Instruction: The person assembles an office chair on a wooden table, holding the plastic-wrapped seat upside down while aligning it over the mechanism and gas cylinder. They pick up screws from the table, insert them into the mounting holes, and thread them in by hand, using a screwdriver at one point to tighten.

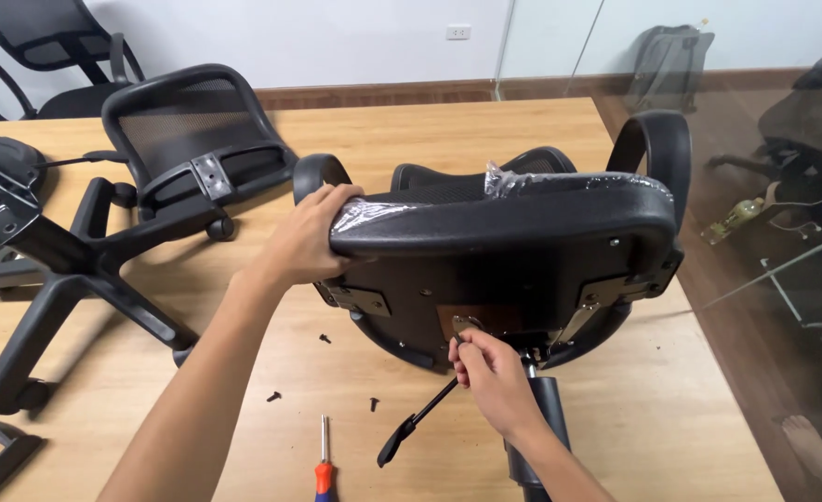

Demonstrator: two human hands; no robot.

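A black office chair seat (513,232) stands on its edge on the wooden table (411,130), underside facing me, with clear plastic wrap on its padded rim. My left hand (309,237) grips the seat's upper left corner. My right hand (490,367) pinches a small metal part at the brown plate under the seat, beside the black lever (416,426) and the gas cylinder (549,409). Both armrests stick out behind the seat.
A black star base with castors (76,279) and a mesh backrest (192,139) lie at the left. Three black screws (324,338) and an orange-handled screwdriver (324,469) lie near the front. A glass wall stands at the right, with my bare foot (806,442) below the table edge.
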